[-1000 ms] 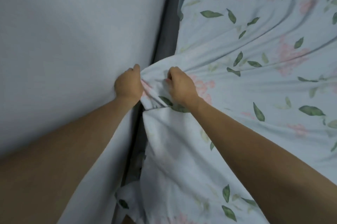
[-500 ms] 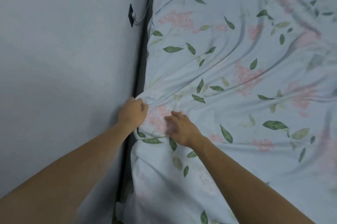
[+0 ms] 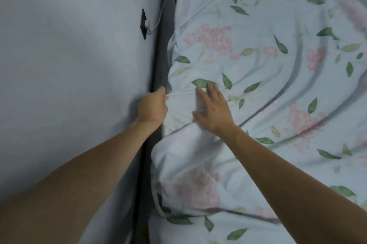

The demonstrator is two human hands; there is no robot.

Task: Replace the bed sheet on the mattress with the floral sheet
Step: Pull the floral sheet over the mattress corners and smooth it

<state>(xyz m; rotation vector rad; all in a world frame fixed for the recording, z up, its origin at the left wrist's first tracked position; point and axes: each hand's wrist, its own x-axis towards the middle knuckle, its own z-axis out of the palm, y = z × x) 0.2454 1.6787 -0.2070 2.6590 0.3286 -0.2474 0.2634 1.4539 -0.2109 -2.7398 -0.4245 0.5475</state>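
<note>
left hand (image 3: 153, 107) fingertips hidden behind floral sheet (image 3: 258, 85) edge, sheet cropped right

Two bare forearms reach in from the near edge, with no sleeve, watch, ring or glove showing on either. The left hand (image 3: 153, 107) and the right hand (image 3: 213, 110) are uncovered too. Nothing else of the person comes into sight.

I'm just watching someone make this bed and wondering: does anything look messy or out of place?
Yes: the pale floral bed sheet is not smooth. Long creases sweep across it, and it bunches in a lump by the dark gap along the grey wall. The left hand grips its edge there; the right hand lies flat on it.
</note>
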